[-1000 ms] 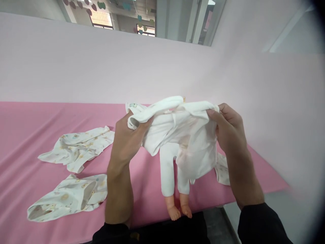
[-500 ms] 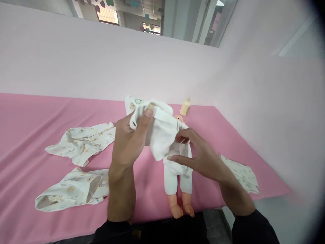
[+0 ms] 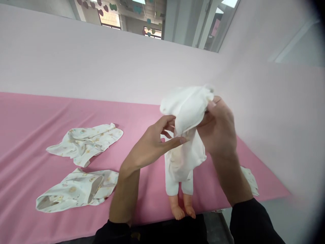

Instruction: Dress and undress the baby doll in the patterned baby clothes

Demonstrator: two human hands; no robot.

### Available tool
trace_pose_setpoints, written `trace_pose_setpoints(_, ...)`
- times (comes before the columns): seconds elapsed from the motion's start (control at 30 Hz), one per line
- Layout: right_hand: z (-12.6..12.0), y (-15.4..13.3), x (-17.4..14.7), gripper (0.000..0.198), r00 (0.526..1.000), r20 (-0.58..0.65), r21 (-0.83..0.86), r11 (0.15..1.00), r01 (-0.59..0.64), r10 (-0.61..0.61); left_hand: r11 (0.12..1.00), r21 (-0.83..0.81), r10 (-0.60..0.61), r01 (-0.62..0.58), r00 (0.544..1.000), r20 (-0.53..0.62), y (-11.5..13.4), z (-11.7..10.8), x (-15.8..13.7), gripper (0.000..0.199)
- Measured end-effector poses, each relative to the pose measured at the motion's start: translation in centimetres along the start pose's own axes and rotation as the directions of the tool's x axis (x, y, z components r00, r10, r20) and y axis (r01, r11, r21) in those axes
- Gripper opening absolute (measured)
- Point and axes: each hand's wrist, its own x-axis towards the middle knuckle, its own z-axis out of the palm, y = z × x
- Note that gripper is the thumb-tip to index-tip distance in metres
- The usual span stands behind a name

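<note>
A small white baby garment [image 3: 190,108] is bunched up in the air above the doll, partly blurred. Pinched at its upper right edge, it is in the grip of my right hand [image 3: 219,128]. My left hand [image 3: 149,142] is at the garment's lower left side, thumb and fingers apart, with the fingertips against or just behind the cloth. Below lies the doll [image 3: 179,205] in white leggings [image 3: 172,184], its bare feet toward me. The hands and cloth hide its head and upper body.
Two printed baby garments lie at the left: an upper one [image 3: 81,140] and a lower one [image 3: 76,191]. Another folded printed cloth [image 3: 251,181] is partly behind my right forearm. The pink-covered table [image 3: 144,200] meets a white wall [image 3: 101,67] at the back and right.
The white garment has moved right and turned. My right hand now grips its edge, while my left hand has let go of the top and sits lower. The bottle at the back is now hidden.
</note>
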Motion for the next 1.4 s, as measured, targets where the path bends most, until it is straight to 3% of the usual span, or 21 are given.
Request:
trace_pose_setpoints(0.1,0.2,-1.5,0.9,0.014,0.982,-0.088,0.171,0.969,0.181,-0.168,0.998,0.039,-0.041,0.040,0.999,0.034,0.2,0.5,0.0,0.034)
trace_pose_setpoints(0.17,0.1,-2.2,1.0,0.012,0.948,-0.170,0.206,0.931,0.300,-0.268,0.997,0.057,-0.044,0.045,0.999,-0.017,0.4,0.2,-0.2,0.030)
trace_pose_setpoints(0.27,-0.6,-2.2,0.2,0.012,0.893,-0.247,-0.005,0.922,0.388,-0.377,0.998,0.060,0.001,0.011,0.979,-0.202,0.5,-1.2,-0.8,0.021)
trace_pose_setpoints(0.37,-1.5,-0.7,-1.1,0.013,0.877,-0.238,-0.206,0.904,0.375,-0.418,0.997,0.074,0.054,-0.029,0.929,-0.366,0.4,-2.9,-1.7,0.019)
trace_pose_setpoints(0.5,-2.1,1.8,-3.2,0.013,0.875,-0.250,-0.414,0.862,0.291,-0.415,0.992,0.095,0.114,-0.080,0.888,-0.445,0.3,-3.9,-2.7,0.017)
trace_pose_setpoints(0.57,-2.1,2.4,-3.8,0.019,0.854,-0.174,-0.544,0.771,0.331,-0.490,0.987,0.133,0.140,-0.088,0.876,-0.461,0.4,-3.8,-2.9,0.014)
trace_pose_setpoints(0.63,-1.9,2.3,-4.0,0.035,0.836,-0.004,-0.634,0.648,0.422,-0.548,0.980,0.175,0.163,-0.095,0.886,-0.434,0.7,-3.6,-3.1,0.012)
trace_pose_setpoints(0.73,-1.2,1.6,-3.6,0.048,0.850,0.349,-0.640,0.562,0.524,-0.395,0.965,0.245,0.171,-0.095,0.934,-0.312,1.4,-3.2,-3.4,0.012)
trace_pose_setpoints(0.83,-0.5,1.4,-2.8,0.027,0.785,0.609,-0.567,0.630,0.530,-0.112,0.939,0.336,0.154,-0.074,0.964,-0.218,2.2,-3.2,-4.0,0.015)
trace_pose_setpoints(0.93,-0.3,1.5,-2.5,0.020,0.766,0.643,-0.534,0.731,0.425,0.024,0.915,0.399,0.157,-0.050,0.958,-0.241,2.6,-3.6,-5.0,0.016)
trace_pose_setpoints(1.0,-0.2,1.5,-2.6,0.021,0.744,0.668,-0.474,0.788,0.393,0.031,0.905,0.423,0.173,-0.036,0.941,-0.291,2.8,-3.8,-5.7,0.016)
trace_pose_setpoints(1.07,0.1,1.5,-3.0,0.032,0.691,0.723,-0.399,0.821,0.409,0.008,0.898,0.439,0.179,-0.027,0.934,-0.310,3.0,-3.8,-6.3,0.015)
trace_pose_setpoints(1.13,0.7,1.7,-3.8,0.035,0.651,0.759,-0.381,0.817,0.433,0.009,0.884,0.467,0.180,-0.022,0.938,-0.296,3.4,-3.7,-6.8,0.014)
trace_pose_setpoints(1.2,1.4,2.3,-4.9,0.019,0.638,0.769,-0.417,0.793,0.445,0.046,0.854,0.519,0.200,-0.024,0.937,-0.286,3.7,-3.6,-7.3,0.012)
trace_pose_setpoints(1.3,1.6,3.2,-6.7,0.032,0.610,0.789,-0.434,0.771,0.466,0.075,0.800,0.600,0.229,-0.022,0.935,-0.270,3.6,-3.8,-8.5,0.010)
trace_pose_setpoints(1.4,0.3,3.3,-8.1,0.033,0.636,0.772,-0.397,0.766,0.506,-0.020,0.707,0.707,0.198,0.001,0.960,-0.200,2.6,-4.3,-10.4,0.017)
